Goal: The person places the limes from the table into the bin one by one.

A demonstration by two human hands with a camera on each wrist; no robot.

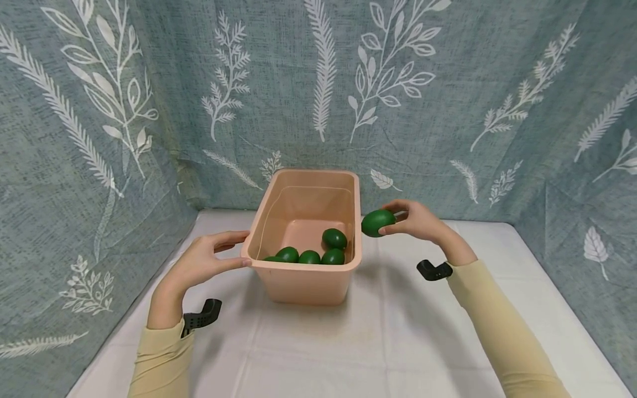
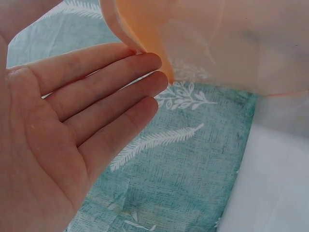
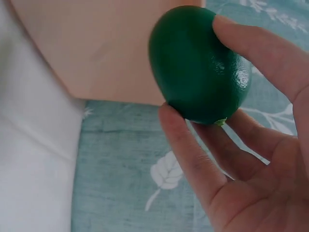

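Note:
A smooth, glossy green avocado (image 1: 378,223) is held in the fingers and thumb of my right hand (image 1: 419,222), just outside the right rim of a peach-coloured plastic bin (image 1: 306,284). In the right wrist view, the thumb lies on one side of this avocado (image 3: 198,63) and the fingers on the other; a small pale stem nub shows. Several more green avocados (image 1: 334,239) lie inside the bin, partly hidden by its front wall. My left hand (image 1: 199,261) touches the bin's left rim near the front corner, with its fingers straight in the left wrist view.
The bin stands on a table with a white cloth (image 1: 318,354). Blue-green curtains (image 1: 278,83) with white leaf prints hang behind and at both sides. A black wrist mount (image 1: 203,315) sticks out from the left sleeve, and another black mount (image 1: 433,271) from the right.

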